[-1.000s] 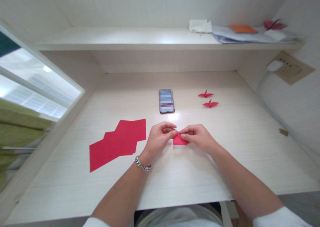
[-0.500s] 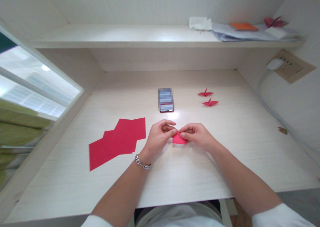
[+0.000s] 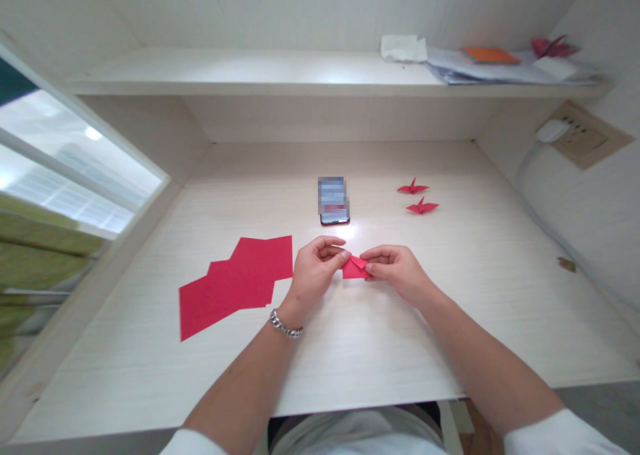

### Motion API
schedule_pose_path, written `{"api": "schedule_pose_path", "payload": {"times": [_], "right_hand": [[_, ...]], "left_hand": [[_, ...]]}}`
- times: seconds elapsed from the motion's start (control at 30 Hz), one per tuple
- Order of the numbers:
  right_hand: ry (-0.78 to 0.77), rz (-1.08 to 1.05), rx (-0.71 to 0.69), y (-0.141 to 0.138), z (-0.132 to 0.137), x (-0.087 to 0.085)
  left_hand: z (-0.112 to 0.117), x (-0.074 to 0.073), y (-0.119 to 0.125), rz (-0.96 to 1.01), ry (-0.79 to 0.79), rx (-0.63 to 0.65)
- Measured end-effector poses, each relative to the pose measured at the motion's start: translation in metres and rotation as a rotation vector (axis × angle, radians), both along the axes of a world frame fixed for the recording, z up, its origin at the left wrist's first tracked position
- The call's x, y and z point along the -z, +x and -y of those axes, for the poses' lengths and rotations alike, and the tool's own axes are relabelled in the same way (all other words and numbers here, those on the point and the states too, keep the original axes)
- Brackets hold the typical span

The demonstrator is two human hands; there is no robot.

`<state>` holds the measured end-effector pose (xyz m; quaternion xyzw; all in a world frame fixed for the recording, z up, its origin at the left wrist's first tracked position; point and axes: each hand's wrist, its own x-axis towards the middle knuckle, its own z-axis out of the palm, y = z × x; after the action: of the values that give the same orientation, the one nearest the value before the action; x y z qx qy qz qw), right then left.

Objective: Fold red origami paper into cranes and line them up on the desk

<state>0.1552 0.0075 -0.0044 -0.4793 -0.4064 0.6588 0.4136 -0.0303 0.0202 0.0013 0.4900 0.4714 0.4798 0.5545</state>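
Folded red paper (image 3: pixel 353 270), pinched by both hands (image 3: pixel 314 268) (image 3: pixel 399 268) at frame centre, now showing slanted flap (image 3: pixel 357 262) more clearly; seemingly mid-fold, exact shape too small to tell.

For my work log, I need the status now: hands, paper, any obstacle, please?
Left hand, right hand: gripping opposite sides of small red paper. Paper folded, diagonal edge visible. Phone beyond, red sheets at left; neither in the way.

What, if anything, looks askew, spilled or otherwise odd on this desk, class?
Nothing looks spilled. The red paper sheets, on the left, overlap askew, their edges unaligned. Oddest is a small brownish object lying by itself toward the right side of the desk, too small to identify.
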Motion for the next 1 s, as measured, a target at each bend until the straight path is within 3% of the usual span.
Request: {"api": "schedule_pose_path", "payload": {"times": [0.37,0.57,0.77,1.0], "right_hand": [[-0.052,-0.006,0.094,-0.008,0.001,-0.008],[-0.086,-0.091,0.077,-0.007,0.0,-0.008],[0.024,0.068,0.042,-0.009,0.002,-0.003],[0.015,0.032,0.016,-0.008,0.002,0.003]], "left_hand": [[0.003,-0.007,0.002,0.009,0.012,-0.046],[0.002,-0.006,0.003,-0.014,0.018,-0.059],[0.004,-0.004,0.004,-0.045,0.018,-0.009],[0.004,-0.004,0.003,-0.049,-0.002,0.007]]}}
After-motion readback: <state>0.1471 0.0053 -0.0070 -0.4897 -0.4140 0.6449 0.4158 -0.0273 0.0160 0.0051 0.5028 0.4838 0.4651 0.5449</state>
